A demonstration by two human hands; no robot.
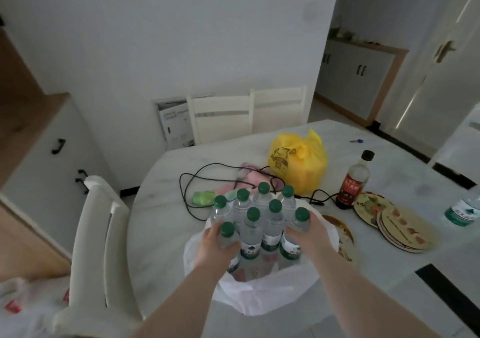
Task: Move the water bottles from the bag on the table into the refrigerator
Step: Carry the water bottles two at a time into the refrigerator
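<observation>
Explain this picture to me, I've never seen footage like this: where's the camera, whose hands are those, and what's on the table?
There is no machine here. The single picture comes from a wide-angle camera worn on a person's head, looking forward and down, so the two bare arms reaching in from below are the wearer's own. The left hand and right hand grip the sides of a cluster of water bottles with green caps, at the mouth of a white plastic bag on a pale table. Also on the table are a yellow bag, a dark sauce bottle, a black cord, round mats and a lone bottle at the right edge.
</observation>
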